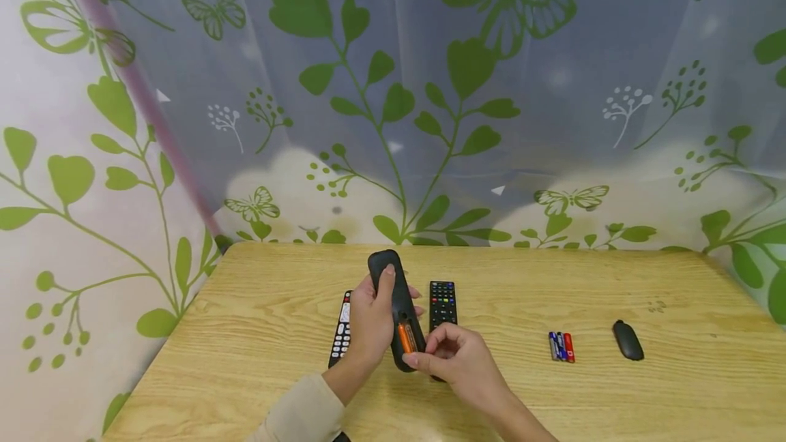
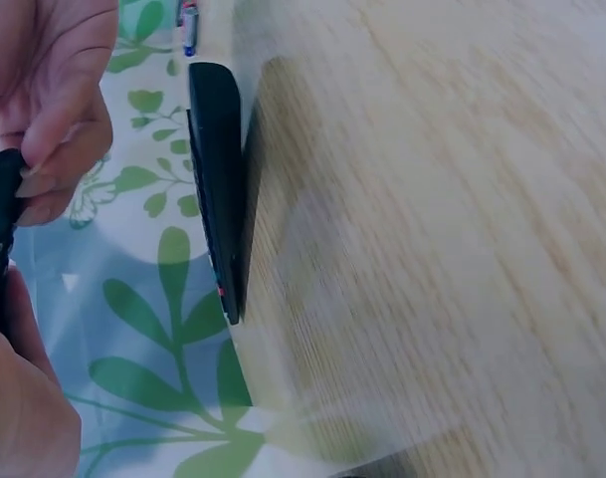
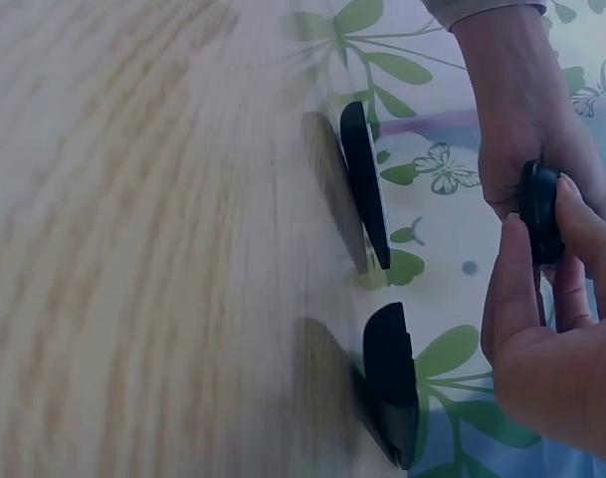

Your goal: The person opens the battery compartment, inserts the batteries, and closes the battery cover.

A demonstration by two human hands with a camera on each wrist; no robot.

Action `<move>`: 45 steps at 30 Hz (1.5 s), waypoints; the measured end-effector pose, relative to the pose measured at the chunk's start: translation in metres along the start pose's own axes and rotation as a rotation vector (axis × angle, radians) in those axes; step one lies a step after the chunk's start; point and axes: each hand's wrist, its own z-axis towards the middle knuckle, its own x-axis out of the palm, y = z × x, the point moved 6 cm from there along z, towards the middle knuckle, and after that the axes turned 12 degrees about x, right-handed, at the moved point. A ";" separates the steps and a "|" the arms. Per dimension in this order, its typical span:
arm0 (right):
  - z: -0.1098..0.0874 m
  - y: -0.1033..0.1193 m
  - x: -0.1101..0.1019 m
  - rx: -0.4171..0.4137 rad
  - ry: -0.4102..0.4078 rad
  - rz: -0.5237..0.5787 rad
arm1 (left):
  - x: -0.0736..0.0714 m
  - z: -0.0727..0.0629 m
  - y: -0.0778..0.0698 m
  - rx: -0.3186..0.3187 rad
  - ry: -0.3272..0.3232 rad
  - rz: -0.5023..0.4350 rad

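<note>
My left hand (image 1: 372, 309) grips a black remote control (image 1: 387, 278), its thumb flat on the back, which faces up and tilts toward me. In the remote's uncovered battery slot lies an orange battery (image 1: 406, 337). My right hand (image 1: 469, 363) pinches the lower end of that remote, with the thumb tip right by the battery's end. The right wrist view shows thumb and fingers on both sides of the remote's end (image 3: 541, 214). A second remote with white buttons (image 1: 340, 333) lies partly behind my left hand. Another with coloured buttons (image 1: 443, 302) lies partly behind my right.
To the right on the wooden table (image 1: 675, 401) several batteries (image 1: 561, 346), blue-silver and red, lie side by side. Farther right is a small, smooth black oval piece (image 1: 628, 340). A dark object's edge (image 1: 342, 437) shows at the bottom. A leaf-patterned curtain (image 1: 552, 142) hangs behind the table.
</note>
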 end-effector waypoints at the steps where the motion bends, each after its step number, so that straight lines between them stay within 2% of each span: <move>1: 0.000 -0.001 0.001 0.013 0.005 0.022 | 0.001 0.000 0.000 0.006 0.002 0.005; 11: 0.004 -0.010 0.003 0.107 0.019 0.140 | 0.000 -0.002 0.000 0.005 -0.005 0.026; 16: 0.005 -0.011 0.003 0.130 0.002 0.158 | 0.001 -0.002 0.000 0.026 0.031 0.026; 26: 0.004 -0.017 -0.004 0.145 -0.002 0.158 | 0.001 -0.001 0.002 0.050 0.144 0.003; 34: 0.005 -0.021 -0.006 0.150 -0.015 0.136 | 0.001 0.000 0.002 0.028 0.181 0.001; 40: 0.006 -0.023 -0.004 0.122 0.025 0.154 | 0.002 0.002 0.004 -0.009 0.200 0.013; 45: 0.006 -0.023 -0.005 0.105 0.036 0.136 | 0.002 0.003 0.004 -0.008 0.214 0.028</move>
